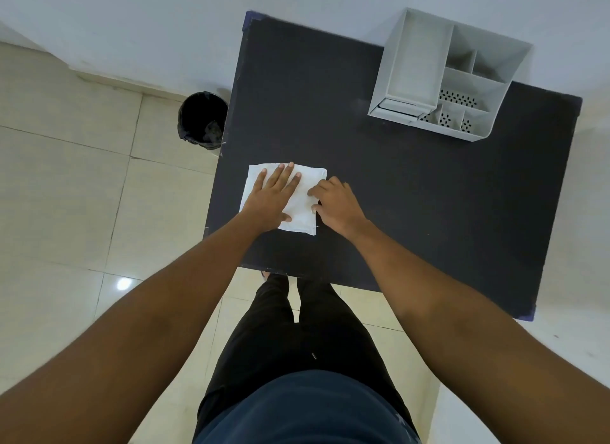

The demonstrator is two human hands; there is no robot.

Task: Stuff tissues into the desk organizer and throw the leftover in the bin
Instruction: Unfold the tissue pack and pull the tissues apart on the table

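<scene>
Tissues: a flat white stack of tissues (305,209), roughly square, lies on the dark table (412,196) near the table's left edge (the edge closest to the bin).

Left hand: the left hand (275,197) rests palm-down on top of the tissues, fingers spread wide and flat, pinning the stack rather than gripping it.

Right hand: the right hand (335,204) sits at the right edge of the tissues, fingers curled narrow with the tips touching that edge. Whether a sheet is already pinched between them cannot be told.

Key relation: the tissues lie directly under the left palm and just left of the right fingertips, so the right hand is the one placed to peel a sheet away, and it is also the nearer hand to the organizer.

Organizer: the grey desk organizer (412,63) stands at the far right of the table, well apart from the tissues, up and to the right of them. Its compartments look empty (several have perforated floors).

Bin: the black bin (201,120) stands on the floor beyond the table's left edge, on the left hand's side of the tissues.

Judgement: the stuffing seems not yet begun; the next move likely calls for lifting a sheet rightward toward the organizer.
</scene>
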